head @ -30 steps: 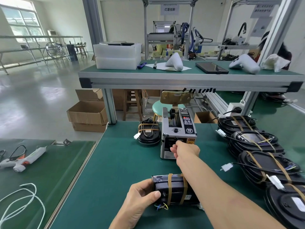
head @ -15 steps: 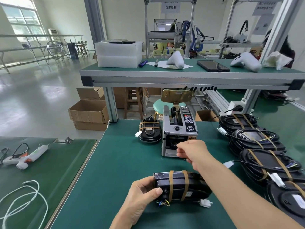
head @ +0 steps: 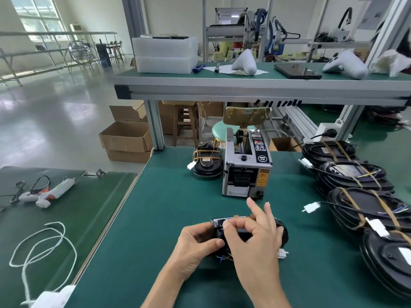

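- The left hand [head: 195, 245] curls around the left end of a black part [head: 282, 233] and holds it.
- The black part lies on the green tabletop [head: 169, 207], close to the person, in the middle.
- The right hand [head: 255, 236] is over the top of the part. Its thumb and first finger pinch a brown tape strip [head: 236, 216] there, and two other fingers stick up.
- A gray tape machine [head: 246, 170] stands behind the hands, a bit apart.
- More black parts [head: 364, 203] are piled on the right side.
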A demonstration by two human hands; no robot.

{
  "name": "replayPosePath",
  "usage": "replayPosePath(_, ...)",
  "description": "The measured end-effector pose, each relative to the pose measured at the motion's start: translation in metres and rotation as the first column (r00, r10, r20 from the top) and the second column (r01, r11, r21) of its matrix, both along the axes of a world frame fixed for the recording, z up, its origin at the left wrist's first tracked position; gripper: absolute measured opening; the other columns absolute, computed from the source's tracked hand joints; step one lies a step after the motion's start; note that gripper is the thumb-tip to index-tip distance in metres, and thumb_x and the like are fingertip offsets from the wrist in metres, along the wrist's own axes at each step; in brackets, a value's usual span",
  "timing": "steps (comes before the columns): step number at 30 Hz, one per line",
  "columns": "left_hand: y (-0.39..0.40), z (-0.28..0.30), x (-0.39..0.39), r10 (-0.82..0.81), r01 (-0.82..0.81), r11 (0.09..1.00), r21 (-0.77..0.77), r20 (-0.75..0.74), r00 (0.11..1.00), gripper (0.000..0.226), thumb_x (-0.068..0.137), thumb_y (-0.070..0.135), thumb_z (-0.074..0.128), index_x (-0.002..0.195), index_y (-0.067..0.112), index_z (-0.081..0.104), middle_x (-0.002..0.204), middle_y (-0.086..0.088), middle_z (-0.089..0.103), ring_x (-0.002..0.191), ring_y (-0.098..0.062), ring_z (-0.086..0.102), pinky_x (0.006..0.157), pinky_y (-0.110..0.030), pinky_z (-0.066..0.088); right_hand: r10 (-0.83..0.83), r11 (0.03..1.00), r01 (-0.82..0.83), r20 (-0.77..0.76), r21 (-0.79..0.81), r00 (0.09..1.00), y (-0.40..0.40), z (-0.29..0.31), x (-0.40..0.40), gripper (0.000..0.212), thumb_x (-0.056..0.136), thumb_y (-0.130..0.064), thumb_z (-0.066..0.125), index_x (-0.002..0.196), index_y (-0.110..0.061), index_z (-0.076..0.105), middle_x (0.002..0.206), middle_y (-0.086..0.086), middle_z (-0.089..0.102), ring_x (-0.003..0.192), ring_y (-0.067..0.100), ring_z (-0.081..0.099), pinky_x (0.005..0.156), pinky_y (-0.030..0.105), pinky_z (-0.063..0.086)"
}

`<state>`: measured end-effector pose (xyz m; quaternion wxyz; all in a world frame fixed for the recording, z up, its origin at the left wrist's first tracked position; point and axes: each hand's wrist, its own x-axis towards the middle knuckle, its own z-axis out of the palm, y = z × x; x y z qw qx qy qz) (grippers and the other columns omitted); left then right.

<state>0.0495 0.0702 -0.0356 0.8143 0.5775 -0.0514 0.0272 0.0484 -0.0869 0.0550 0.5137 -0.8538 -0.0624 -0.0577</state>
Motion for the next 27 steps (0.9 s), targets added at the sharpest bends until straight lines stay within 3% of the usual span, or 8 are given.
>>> replayPosePath(16, -0.001, 0.002, 0.0, -0.002, 0.002, 1.0, -0.02, -0.004, 1.0, 0.043, 0.092, 0.009, 0.082, 0.133, 0.008, 0.073, 0.129, -0.02, 0.074, 0.117, -0.028, 0.074, 0.095, -0.034, 0.06, -0.051, 0.997, 0.05, -0.018, -0.061, 0.999, 0.008, -0.002, 0.003, 0.019, 0.089, -0.034, 0.076, 0.071, -0.035, 0.07, 0.157, -0.02, 0.042, 0.155, -0.002, 0.005, 0.124, 0.034, -0.017)
replayPosePath(21, -0.002, 0.005, -0.001, -0.011, 0.011, 0.999, -0.031, 0.016, 1.0, 0.039, 0.093, -0.004, 0.074, 0.132, 0.001, 0.072, 0.128, -0.024, 0.073, 0.114, -0.029, 0.073, 0.093, -0.035, 0.059, -0.05, 0.999, 0.05, -0.02, -0.022, 0.999, 0.008, -0.002, 0.003, 0.021, 0.089, -0.032, 0.077, 0.069, -0.035, 0.07, 0.156, -0.02, 0.043, 0.154, -0.004, 0.009, 0.122, 0.032, -0.018)
replayPosePath(27, -0.004, 0.009, -0.002, 0.001, -0.001, 0.999, -0.044, 0.012, 1.0, 0.038, 0.091, -0.005, 0.073, 0.128, 0.0, 0.074, 0.125, -0.027, 0.073, 0.112, -0.032, 0.073, 0.093, -0.037, 0.059, -0.051, 0.999, 0.052, -0.02, 0.006, 0.998, 0.008, -0.002, 0.003, 0.021, 0.088, -0.029, 0.078, 0.069, -0.032, 0.071, 0.154, -0.02, 0.045, 0.153, -0.006, 0.011, 0.123, 0.033, -0.019)
